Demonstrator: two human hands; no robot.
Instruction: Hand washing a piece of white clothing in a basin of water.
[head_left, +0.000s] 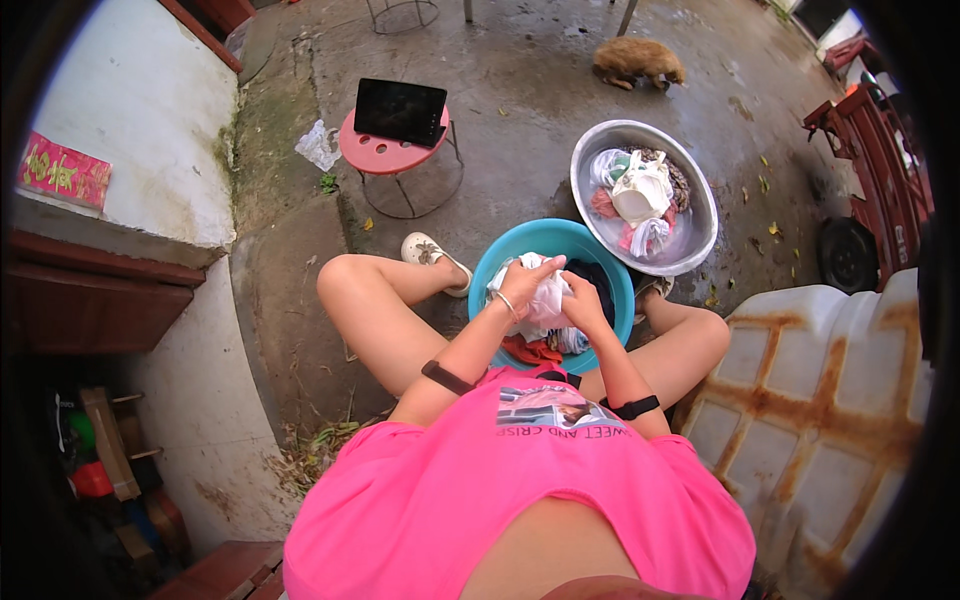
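Observation:
A teal plastic basin (491, 251) stands between my legs, with dark, orange-red and striped clothes inside. Above it a wet white cloth (550, 300) is bunched between both hands. My left hand (525, 289) grips its left side, the thumb pointing right. My right hand (585, 301) holds the right side of the same cloth. Just beyond, to the right, a metal basin (709, 217) holds water and several garments, a white one (641, 191) on top. The parts of the cloth under my fingers are hidden.
Ahead on the left, a red stool (382, 161) carries a tablet (400, 111). A brown dog (637, 61) is on the wet concrete beyond the metal basin. To the right are a rust-stained white plastic tank (810, 405) and a red vehicle (877, 165). A white wall (142, 112) rises at left.

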